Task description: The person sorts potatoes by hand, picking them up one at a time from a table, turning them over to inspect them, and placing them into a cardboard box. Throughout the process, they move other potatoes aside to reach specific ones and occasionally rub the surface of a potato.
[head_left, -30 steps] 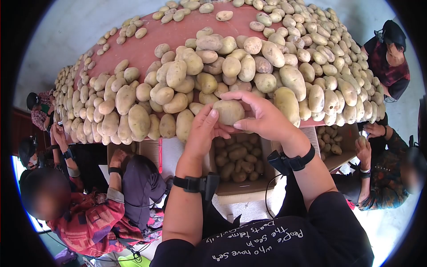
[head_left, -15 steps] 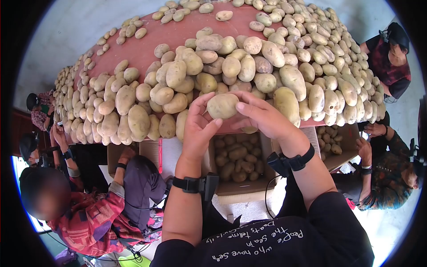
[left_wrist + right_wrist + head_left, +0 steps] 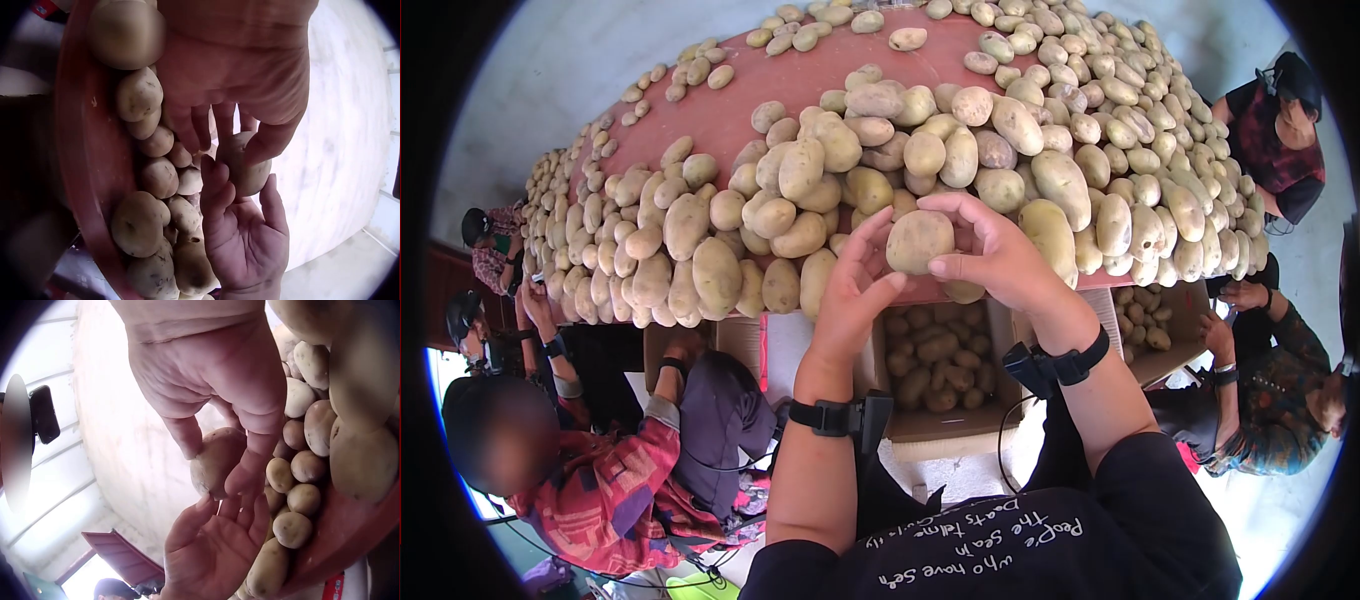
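A pale tan potato [image 3: 920, 242] is held up between my two hands at the near edge of the table. My right hand [image 3: 998, 255] grips it from the right, with its thumb across the near face and fingers curving over the far side. From the left, my left hand [image 3: 860, 278] holds the same potato between thumb and fingers. In the left wrist view, the left thumb lies on the potato [image 3: 247, 165] while the right fingertips meet it from below. The right wrist view shows the potato [image 3: 219, 459] between the right thumb and fingers.
Potatoes [image 3: 800, 165] are heaped across the red table [image 3: 745, 110]. Below its edge stands a cardboard box [image 3: 940, 425] with potatoes inside, and another box [image 3: 1175, 345] is at the right. People sit close by on both sides, including a person in a red patterned top [image 3: 600, 470].
My hands have turned the potato from lying sideways to showing a rounder face. Both hands have shifted their fingers on it and stayed near the table edge.
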The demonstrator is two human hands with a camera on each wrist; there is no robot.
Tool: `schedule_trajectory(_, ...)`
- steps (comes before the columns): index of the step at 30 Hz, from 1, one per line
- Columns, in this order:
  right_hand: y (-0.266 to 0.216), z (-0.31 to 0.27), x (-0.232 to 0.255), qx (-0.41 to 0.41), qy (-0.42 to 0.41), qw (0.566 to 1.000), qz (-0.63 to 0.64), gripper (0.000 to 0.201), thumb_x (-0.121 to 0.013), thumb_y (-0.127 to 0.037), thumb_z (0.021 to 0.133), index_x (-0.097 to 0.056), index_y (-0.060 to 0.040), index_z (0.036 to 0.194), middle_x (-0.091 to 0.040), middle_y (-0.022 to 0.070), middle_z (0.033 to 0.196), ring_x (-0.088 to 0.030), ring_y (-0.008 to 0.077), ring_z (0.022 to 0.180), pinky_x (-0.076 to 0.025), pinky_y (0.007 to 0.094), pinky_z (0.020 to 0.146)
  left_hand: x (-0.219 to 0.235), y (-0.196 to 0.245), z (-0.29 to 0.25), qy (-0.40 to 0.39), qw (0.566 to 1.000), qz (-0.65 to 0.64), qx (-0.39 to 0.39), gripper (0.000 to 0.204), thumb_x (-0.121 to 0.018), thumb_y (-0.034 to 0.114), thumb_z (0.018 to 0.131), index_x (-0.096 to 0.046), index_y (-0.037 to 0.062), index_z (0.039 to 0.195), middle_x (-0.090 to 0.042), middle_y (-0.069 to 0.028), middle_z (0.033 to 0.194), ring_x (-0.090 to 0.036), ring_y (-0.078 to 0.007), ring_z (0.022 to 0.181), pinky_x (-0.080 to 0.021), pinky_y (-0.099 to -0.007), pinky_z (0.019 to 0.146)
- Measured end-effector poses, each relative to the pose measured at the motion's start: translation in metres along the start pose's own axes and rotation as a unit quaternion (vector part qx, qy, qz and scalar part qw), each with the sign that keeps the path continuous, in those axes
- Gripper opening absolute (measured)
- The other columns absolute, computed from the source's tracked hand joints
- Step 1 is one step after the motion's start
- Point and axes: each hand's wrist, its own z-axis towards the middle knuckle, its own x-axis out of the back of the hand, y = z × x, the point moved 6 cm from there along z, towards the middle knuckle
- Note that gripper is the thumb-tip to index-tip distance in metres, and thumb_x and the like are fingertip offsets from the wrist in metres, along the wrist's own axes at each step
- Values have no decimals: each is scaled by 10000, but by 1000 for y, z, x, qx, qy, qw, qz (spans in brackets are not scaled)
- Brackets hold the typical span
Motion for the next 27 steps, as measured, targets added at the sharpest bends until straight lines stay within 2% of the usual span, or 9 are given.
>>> schedule_trajectory(4,-5,-2,-2,13,-1,1000,-19,648,-730,15,835,-453,-56,1417,-580,67,1273,-570,164,1182,-514,313,954,1,-9,-2,-36,995,-51,82,552,-568,249,991,-402,-6,1451,-586,-138,1306,-670,-223,1083,-573,-294,821)
schedule_trajectory(7,-6,-2,-4,14,-16,999,-47,641,-721,25,833,-457,-57,1412,-568,62,1281,-560,170,1201,-515,320,953,0,-16,-2,-38,991,-64,110,540,-567,285,1007,-413,-12,1430,-616,-139,1254,-711,-235,967,-584,-297,797)
schedule_trajectory(10,-9,-2,-6,37,-4,998,-51,592,-704,27,835,-495,-55,1383,-609,82,1218,-603,164,1127,-519,317,938,3,-18,0,-29,995,-62,78,514,-573,245,1000,-423,-15,1416,-594,-151,1281,-692,-223,1025,-594,-305,797)
schedule_trajectory(13,-9,-1,-5,59,-24,996,-58,556,-693,-25,875,-487,-43,1391,-605,84,1231,-586,164,1163,-506,328,968,0,-12,0,-9,997,-59,46,514,-621,165,966,-432,0,1414,-567,-150,1318,-644,-212,1127,-590,-322,853)
schedule_trajectory(19,-3,-2,-1,16,-14,1000,0,482,-635,-140,963,-472,-9,1397,-580,88,1275,-552,166,1217,-499,343,984,1,-1,4,-3,998,-11,-58,621,-719,11,852,-441,24,1407,-549,-123,1337,-555,-220,1248,-509,-369,1027)
schedule_trajectory(22,-1,-5,-3,-38,-21,999,30,500,-605,-189,983,-444,-34,1430,-547,103,1323,-550,188,1223,-499,363,1006,0,2,2,8,997,-3,-77,632,-708,-42,829,-444,27,1399,-547,-115,1338,-557,-223,1245,-478,-385,1061)
schedule_trajectory(25,-2,-5,-10,-60,-27,994,87,509,-602,-225,993,-438,-38,1437,-543,111,1328,-574,195,1194,-533,362,966,-2,2,1,13,997,9,-74,642,-693,-79,812,-445,36,1394,-547,-115,1335,-557,-217,1242,-477,-390,1059)
schedule_trajectory(27,3,-4,-9,-80,-26,991,107,517,-611,-231,991,-435,-37,1437,-548,107,1320,-585,195,1177,-541,361,955,0,-1,1,10,993,85,-86,683,-709,-76,786,-445,27,1407,-565,-111,1308,-559,-208,1234,-473,-366,1057)
